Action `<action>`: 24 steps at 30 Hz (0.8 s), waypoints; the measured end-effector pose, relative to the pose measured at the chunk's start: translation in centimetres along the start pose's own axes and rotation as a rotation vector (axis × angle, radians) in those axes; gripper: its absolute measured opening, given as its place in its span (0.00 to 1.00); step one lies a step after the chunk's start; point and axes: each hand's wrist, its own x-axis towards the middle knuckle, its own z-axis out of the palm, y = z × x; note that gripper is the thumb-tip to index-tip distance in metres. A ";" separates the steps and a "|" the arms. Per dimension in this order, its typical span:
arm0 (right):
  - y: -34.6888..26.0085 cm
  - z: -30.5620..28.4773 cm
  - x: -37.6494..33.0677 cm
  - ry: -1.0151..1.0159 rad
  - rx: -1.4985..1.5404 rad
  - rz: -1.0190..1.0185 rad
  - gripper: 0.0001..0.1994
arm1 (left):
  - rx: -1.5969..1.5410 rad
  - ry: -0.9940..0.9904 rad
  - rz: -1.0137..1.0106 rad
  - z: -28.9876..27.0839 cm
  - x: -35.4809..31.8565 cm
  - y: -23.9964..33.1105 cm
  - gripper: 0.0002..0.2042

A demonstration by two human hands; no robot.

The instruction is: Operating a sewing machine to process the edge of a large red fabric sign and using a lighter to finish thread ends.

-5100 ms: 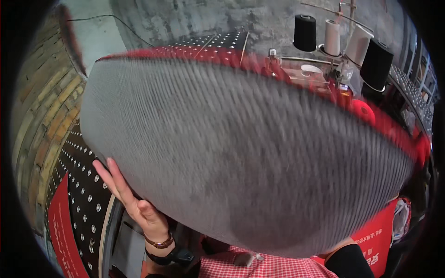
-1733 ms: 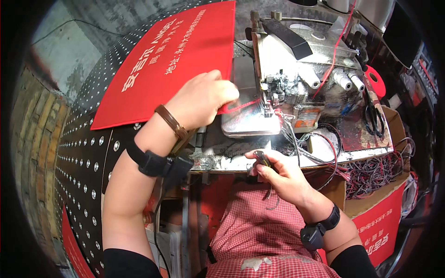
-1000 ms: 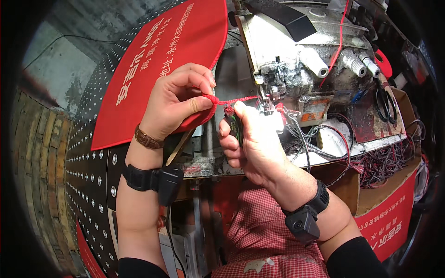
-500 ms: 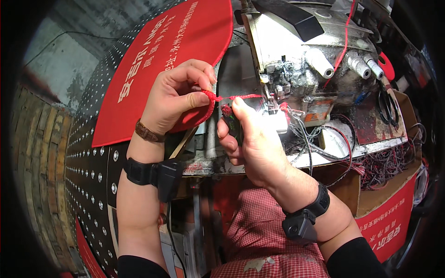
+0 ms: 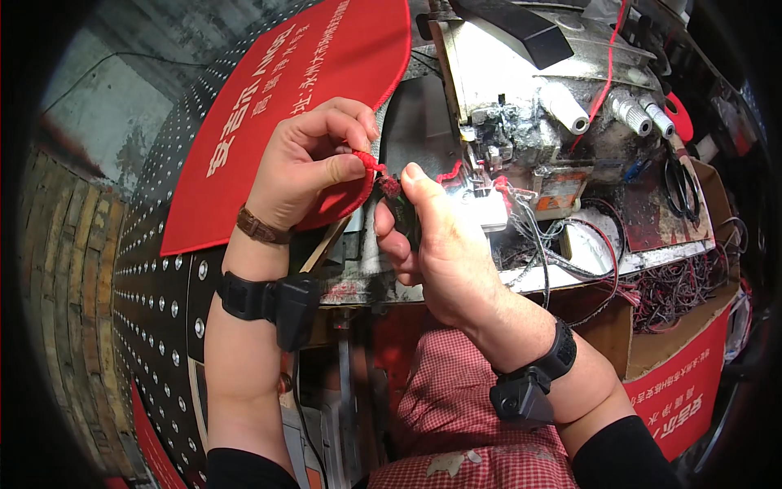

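My left hand (image 5: 314,167) is closed, thumb and fingertips pinching the knotted end of a red thread chain (image 5: 368,160) at the edge of a red mat (image 5: 244,147) with white printing. Close beside that end, my right hand (image 5: 444,236) grips a small dark tool (image 5: 401,216) with fuzzy red fibres on its tip; its exact kind is hidden by the fingers. A separate curled piece of red thread chain (image 5: 449,173) hangs at the needle area of an oily white sewing machine (image 5: 497,147), to the right of both hands.
Tangled grey thread ends (image 5: 542,236) lie on the worktable right of my right hand. Black scissors (image 5: 683,191) rest further right. A cardboard box (image 5: 631,359) of thread scraps stands at the table's lower right. A studded black panel (image 5: 155,301) runs along the left.
The red chain stretched between my left hand and the machine has parted; its machine end is now curled and loose. My right hand and tool have shifted slightly left.
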 end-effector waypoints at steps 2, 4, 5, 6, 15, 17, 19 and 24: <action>0.0 0.0 0.1 -0.003 -0.004 -0.011 0.23 | -0.017 0.001 0.003 0.0 0.1 -0.1 0.05; -0.1 0.0 0.2 -0.004 -0.010 -0.024 0.23 | -0.009 0.009 -0.028 0.1 0.0 0.0 0.07; -0.1 0.1 0.2 -0.009 -0.006 -0.011 0.23 | 0.000 0.017 -0.060 0.0 -0.1 0.1 0.10; -0.2 0.1 0.2 -0.015 -0.002 0.002 0.23 | 0.000 0.019 -0.058 0.0 -0.1 0.0 0.10; 0.6 3.1 0.8 0.199 -0.613 -1.153 0.07 | -0.198 0.029 0.133 -0.1 -1.1 1.3 0.07; 0.9 4.5 -0.4 0.091 -0.597 -1.034 0.07 | -0.403 0.087 0.180 0.1 -2.8 1.8 0.09; 0.8 5.5 -1.8 -0.160 -0.382 -0.728 0.04 | -0.472 0.095 0.238 0.3 -4.9 2.5 0.11; -3.0 4.8 0.7 0.250 -0.367 -0.382 0.23 | -0.546 0.205 0.333 1.1 -13.7 5.8 0.12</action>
